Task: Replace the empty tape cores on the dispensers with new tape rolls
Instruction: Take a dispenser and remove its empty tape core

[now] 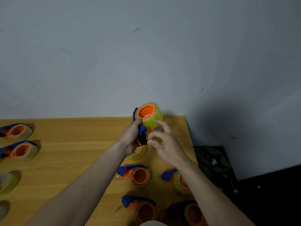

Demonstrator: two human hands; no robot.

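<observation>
a plain grey wall backs the wooden counter [65, 144]. above its far edge the left hand [130, 137] grips a blue-and-orange dispenser [141, 136] carrying a glossy yellowish tape roll [153, 116]; the right hand [164, 142] pinches near the cutter (likely the clear tape's end). draw it straight over the blade, kept taut.

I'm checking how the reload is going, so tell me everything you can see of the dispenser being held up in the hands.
The held dispenser has a blue plastic body and an orange hub, with a full roll of clear yellowish tape seated on the hub. It is raised above the wooden table, near the wall, hub opening tilted toward the camera. The left hand grips its blue and black lower part. The right hand pinches near that end with thumb and forefinger, apparently handling the tape end; the strip itself is hard to make out.
</observation>
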